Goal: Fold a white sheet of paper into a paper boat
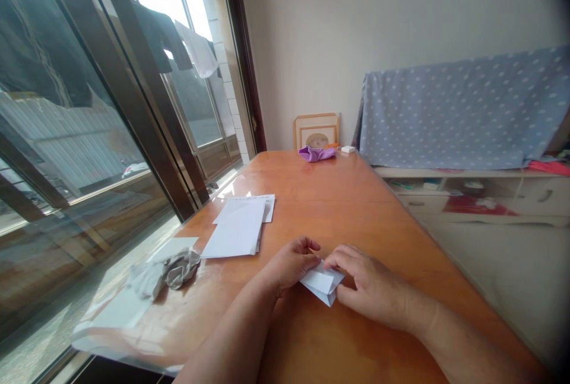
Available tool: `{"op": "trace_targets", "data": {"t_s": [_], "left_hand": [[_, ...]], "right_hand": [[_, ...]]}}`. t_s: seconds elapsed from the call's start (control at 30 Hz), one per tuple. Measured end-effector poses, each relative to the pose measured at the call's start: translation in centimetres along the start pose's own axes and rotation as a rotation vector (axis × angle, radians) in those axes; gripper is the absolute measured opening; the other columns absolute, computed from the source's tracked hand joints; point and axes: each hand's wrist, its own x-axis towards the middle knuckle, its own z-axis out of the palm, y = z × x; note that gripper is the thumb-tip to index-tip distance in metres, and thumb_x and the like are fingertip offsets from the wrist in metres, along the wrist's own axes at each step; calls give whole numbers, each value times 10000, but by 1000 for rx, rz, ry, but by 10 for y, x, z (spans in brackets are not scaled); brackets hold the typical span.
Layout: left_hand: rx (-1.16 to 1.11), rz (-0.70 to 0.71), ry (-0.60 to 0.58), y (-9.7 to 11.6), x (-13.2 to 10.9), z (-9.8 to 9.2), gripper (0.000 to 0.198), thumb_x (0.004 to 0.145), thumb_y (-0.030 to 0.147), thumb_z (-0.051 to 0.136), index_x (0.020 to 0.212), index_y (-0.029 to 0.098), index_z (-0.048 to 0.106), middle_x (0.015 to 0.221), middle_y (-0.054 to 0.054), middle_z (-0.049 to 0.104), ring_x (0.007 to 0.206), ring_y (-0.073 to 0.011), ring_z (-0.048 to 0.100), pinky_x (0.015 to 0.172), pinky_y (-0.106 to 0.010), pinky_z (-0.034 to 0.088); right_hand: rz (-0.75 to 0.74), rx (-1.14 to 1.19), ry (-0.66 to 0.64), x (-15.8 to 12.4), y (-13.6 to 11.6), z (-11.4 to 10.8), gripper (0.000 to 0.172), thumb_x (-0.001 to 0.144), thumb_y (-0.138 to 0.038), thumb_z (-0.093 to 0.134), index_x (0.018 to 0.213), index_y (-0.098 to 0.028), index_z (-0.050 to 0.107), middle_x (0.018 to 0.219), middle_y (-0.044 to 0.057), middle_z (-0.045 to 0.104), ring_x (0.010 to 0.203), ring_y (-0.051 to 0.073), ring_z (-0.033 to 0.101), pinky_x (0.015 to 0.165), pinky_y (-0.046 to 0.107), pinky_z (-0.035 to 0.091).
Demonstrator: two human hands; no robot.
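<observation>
Both hands work a small folded white paper (pixel 323 286) that lies on the near part of a long orange-brown wooden table (pixel 338 206). The left hand (pixel 289 265) rests on the paper's left edge, fingers curled, thumb and fingertips pinching it. The right hand (pixel 369 286) lies palm down over the paper's right side, its fingertips pressing the top fold; neither hand is spread wide. The paper's pointed lower corner shows between the two hands.

To the left, well apart from the hands, lies a stack of white sheets (pixel 240 227). Nearer the table's left edge sits a crumpled grey paper (pixel 171 271). At the far end lie a purple cloth (pixel 317 154) and a small white box (pixel 348 149), with a framed picture (pixel 317 130) leaning against the wall behind them. A blue dotted sheet (pixel 463 111) covers furniture at right.
</observation>
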Motion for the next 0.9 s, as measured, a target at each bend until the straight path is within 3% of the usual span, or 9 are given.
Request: {"op": "trace_targets", "data": {"t_s": [0.23, 0.47, 0.6, 0.7, 0.9], "left_hand": [[60, 39, 66, -2, -6, 1, 303, 738, 172, 672, 1030, 197, 596, 770, 6, 615, 593, -120, 536, 529, -214, 342], [395, 287, 242, 13, -29, -2, 193, 727, 136, 621, 900, 200, 678, 909, -50, 640, 804, -190, 542, 655, -246, 384], [703, 356, 183, 30, -51, -12, 288, 662, 48, 537, 868, 212, 656, 888, -42, 611, 792, -195, 528, 673, -267, 382], [857, 391, 25, 35, -63, -12, 271, 686, 64, 558, 889, 220, 644, 921, -41, 605, 800, -193, 542, 692, -271, 395], [948, 364, -42, 20, -64, -7, 200, 741, 94, 604, 888, 218, 658, 934, -45, 589, 761, -175, 552, 651, -254, 396]], "right_hand": [[-4, -71, -42, -2, 1, 0, 206, 756, -110, 583, 906, -249, 604, 913, -5, 608, 798, 168, 548, 708, 265, 410], [-5, -132, -121, -3, 3, 7, 186, 750, -116, 576, 887, -240, 554, 873, -12, 600, 769, 164, 525, 663, 264, 362], [19, -127, -121, -3, 2, 6, 151, 769, -148, 593, 874, -238, 533, 848, -8, 598, 741, 164, 511, 651, 270, 347], [28, -113, -118, -3, 1, 5, 155, 763, -150, 599, 867, -241, 528, 844, -8, 598, 746, 168, 513, 649, 272, 338], [37, -99, -121, -4, 2, 5, 143, 765, -143, 589, 849, -239, 524, 858, -8, 597, 775, 170, 519, 666, 274, 343]]}}
